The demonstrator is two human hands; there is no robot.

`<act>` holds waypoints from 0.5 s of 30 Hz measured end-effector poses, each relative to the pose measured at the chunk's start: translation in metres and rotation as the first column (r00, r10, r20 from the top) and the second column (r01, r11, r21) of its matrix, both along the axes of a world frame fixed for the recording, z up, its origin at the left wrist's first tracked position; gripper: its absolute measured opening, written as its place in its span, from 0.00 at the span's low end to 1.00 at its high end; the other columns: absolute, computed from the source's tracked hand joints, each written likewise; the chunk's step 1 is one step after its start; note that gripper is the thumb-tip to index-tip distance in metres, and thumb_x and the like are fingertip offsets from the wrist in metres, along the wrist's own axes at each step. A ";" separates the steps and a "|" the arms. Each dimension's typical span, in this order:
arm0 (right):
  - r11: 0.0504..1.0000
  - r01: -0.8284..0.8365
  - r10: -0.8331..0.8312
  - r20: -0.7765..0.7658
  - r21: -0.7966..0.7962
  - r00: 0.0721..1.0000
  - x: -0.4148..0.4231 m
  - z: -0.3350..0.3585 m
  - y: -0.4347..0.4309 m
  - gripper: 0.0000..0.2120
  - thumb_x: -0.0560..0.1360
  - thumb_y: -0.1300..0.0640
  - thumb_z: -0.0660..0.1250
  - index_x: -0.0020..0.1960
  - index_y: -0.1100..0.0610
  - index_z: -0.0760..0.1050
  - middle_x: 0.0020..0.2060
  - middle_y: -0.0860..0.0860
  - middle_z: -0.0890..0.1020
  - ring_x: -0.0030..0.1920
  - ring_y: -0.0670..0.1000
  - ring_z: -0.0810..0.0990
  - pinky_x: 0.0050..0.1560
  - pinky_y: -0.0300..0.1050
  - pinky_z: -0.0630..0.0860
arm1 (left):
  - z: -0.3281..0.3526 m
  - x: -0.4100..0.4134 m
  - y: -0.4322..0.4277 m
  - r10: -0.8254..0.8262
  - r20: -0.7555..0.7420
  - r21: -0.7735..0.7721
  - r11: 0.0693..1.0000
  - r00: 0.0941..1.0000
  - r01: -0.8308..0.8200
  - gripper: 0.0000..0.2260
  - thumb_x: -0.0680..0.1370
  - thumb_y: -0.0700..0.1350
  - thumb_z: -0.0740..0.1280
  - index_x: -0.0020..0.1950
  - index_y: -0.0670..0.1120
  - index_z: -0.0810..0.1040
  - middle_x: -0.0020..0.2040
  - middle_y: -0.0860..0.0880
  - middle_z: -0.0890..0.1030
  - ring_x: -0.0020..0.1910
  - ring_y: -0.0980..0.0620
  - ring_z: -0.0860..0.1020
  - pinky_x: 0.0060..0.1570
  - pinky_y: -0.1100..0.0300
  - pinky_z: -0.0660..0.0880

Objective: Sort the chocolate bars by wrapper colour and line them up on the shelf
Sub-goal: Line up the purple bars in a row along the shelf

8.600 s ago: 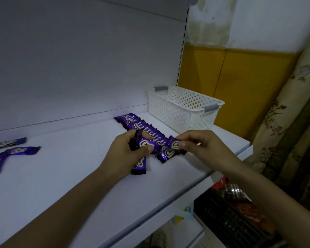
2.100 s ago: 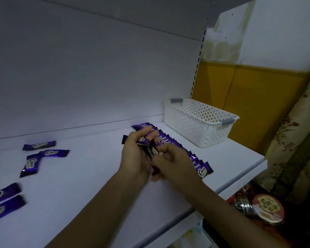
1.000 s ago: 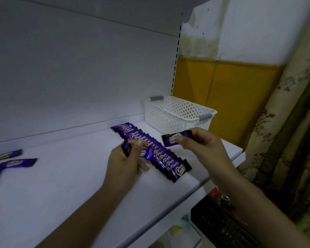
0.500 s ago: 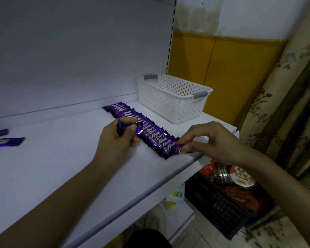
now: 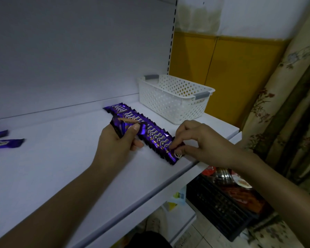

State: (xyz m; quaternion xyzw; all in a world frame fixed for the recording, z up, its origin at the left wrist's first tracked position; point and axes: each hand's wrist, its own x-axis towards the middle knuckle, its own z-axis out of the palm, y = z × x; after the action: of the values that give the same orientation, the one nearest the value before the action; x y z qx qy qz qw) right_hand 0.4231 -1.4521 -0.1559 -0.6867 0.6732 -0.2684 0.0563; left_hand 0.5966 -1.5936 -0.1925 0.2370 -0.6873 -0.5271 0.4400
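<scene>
A row of purple chocolate bars lies overlapped on the white shelf, running from the back wall toward the front edge. My right hand pinches the frontmost purple bar at the row's near end, close to the shelf edge. My left hand grips a small bunch of purple bars just left of the row's middle. Two loose purple bars lie at the far left of the shelf.
A white perforated basket with grey handles stands at the back right of the shelf, behind the row. Below the shelf's right end sit a black crate with packets and a lower shelf. A flowered curtain hangs at right.
My right hand has carried one purple bar down from above the row and set it against the row's front end. My left hand keeps its bunch beside the row.
</scene>
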 end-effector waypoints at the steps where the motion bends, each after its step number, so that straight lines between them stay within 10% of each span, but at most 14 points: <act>1: 1.000 0.008 -0.008 -0.002 0.006 1.000 0.000 -0.001 0.000 0.08 0.71 0.59 0.73 0.50 0.53 0.83 0.47 0.49 0.76 0.52 0.48 0.74 0.53 0.53 0.73 | 0.000 0.000 -0.001 0.003 -0.002 0.005 1.000 1.000 -0.003 0.05 0.80 0.42 0.64 0.47 0.47 0.79 0.26 0.50 0.81 0.28 0.56 0.79 0.31 0.68 0.74; 9: 0.984 0.104 -0.073 0.203 -0.146 0.977 0.006 0.000 -0.005 0.06 0.77 0.56 0.65 0.47 0.56 0.81 0.44 0.49 0.81 0.46 0.45 0.78 0.46 0.37 0.71 | 0.005 0.000 0.012 -0.200 0.020 -0.058 0.978 0.980 0.201 0.13 0.74 0.54 0.61 0.40 0.47 0.79 0.25 0.46 0.80 0.24 0.55 0.75 0.27 0.67 0.72; 15: 0.983 0.087 -0.045 0.250 -0.159 0.967 0.034 -0.001 -0.025 0.05 0.71 0.57 0.73 0.45 0.56 0.81 0.39 0.49 0.82 0.38 0.41 0.76 0.39 0.29 0.68 | 0.009 0.002 0.015 -0.289 -0.034 -0.052 0.957 0.957 0.287 0.11 0.76 0.50 0.60 0.54 0.49 0.78 0.31 0.47 0.82 0.26 0.52 0.80 0.25 0.65 0.73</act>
State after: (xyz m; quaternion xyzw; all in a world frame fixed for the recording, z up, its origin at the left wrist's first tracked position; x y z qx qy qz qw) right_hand 0.4576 -1.4770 -0.1569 -0.6276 0.6585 -0.4092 0.0716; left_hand 0.5988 -1.5786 -0.1838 0.1133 -0.7174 -0.5741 0.3781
